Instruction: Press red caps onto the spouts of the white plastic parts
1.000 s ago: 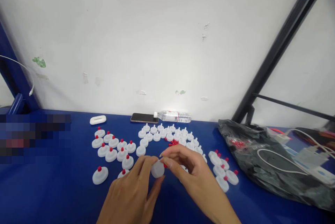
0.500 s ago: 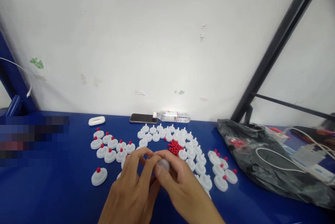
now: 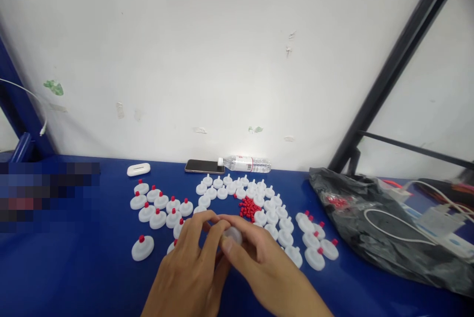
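Watching remotely: left hand (image 3: 187, 270) and right hand (image 3: 261, 260) both closed on one white lid (image 3: 234, 233), held between them over the blue surface (image 3: 89, 267). Step in hand, I judge: working that lid two-handed; next move calls for steady fingertips. Fingers curl inward, right thumb against the lid; its underside hidden. Loose red caps (image 3: 250, 207) lie beyond.

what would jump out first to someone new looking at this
Probably the bright pile of small red caps mid-table, partly ringed by white spouted lids. Just in front, the left hand and right hand hold a mostly hidden white lid between them. Red-tipped lids flank the scene left and right, with a black plastic bag at far right.
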`<state>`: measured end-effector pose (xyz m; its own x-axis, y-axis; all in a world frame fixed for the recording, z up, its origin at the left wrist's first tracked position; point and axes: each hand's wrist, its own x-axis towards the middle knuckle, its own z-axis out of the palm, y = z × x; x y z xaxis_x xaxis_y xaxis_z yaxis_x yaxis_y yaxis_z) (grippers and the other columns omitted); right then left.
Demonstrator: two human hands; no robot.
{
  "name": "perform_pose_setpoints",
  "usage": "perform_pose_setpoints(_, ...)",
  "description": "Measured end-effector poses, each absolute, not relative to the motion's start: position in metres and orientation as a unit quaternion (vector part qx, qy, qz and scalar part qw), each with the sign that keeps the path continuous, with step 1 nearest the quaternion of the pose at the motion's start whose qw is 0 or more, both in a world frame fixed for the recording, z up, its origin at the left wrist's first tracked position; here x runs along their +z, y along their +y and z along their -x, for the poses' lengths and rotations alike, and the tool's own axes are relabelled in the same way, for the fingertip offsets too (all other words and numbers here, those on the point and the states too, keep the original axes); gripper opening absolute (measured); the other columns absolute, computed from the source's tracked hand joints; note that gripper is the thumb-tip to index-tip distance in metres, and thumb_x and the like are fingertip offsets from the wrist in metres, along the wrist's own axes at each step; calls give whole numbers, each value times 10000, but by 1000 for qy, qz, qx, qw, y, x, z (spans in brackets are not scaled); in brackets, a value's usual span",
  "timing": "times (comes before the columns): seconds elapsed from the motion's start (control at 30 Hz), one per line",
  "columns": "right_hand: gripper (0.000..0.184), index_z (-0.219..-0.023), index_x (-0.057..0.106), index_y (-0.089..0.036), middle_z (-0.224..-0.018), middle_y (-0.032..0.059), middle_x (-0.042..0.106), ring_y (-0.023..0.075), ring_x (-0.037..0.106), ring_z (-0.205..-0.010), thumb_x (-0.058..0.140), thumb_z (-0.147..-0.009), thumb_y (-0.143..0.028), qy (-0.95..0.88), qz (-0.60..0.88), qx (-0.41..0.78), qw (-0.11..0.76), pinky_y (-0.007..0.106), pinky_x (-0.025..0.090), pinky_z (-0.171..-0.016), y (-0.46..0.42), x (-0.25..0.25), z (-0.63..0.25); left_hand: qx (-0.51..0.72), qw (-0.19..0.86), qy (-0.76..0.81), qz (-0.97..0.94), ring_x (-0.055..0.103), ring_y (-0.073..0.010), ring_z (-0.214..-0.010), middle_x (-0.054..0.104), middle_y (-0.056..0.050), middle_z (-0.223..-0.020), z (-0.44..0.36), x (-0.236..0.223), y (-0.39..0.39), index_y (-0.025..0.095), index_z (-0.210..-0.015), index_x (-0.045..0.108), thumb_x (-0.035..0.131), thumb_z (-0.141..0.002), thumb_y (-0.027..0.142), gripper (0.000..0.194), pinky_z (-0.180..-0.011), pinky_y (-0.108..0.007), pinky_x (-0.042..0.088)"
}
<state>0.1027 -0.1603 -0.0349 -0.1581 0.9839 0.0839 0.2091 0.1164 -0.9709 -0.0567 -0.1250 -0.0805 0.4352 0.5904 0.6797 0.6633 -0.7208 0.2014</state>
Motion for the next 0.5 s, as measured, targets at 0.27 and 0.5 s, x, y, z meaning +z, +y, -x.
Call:
perform_pose_setpoints(0.27,378,-1230,705,-253,-932,-2,719,172,662,-835,567,-889,-162,-606,477,453,447,263,523,-763,-155,-38,-98,-377,40,-376,846,701,-247,-1048,567,-115,-1260,58,-81,-127,259,-1249,505,477,-950,180,310,-614,-272,637)
perform_pose_setpoints(0.5,316,-1055,733,-254,-718,-35,655,157,630,-678,546,-824,-149,-622,539,360,438,249,502,-653,-154,-40,-90,-383,32,-369,846,710,-231,-1003,537,-112,-1262,59,-78,-128,265,-1251,506,479,-913,137,363,-586,-262,631)
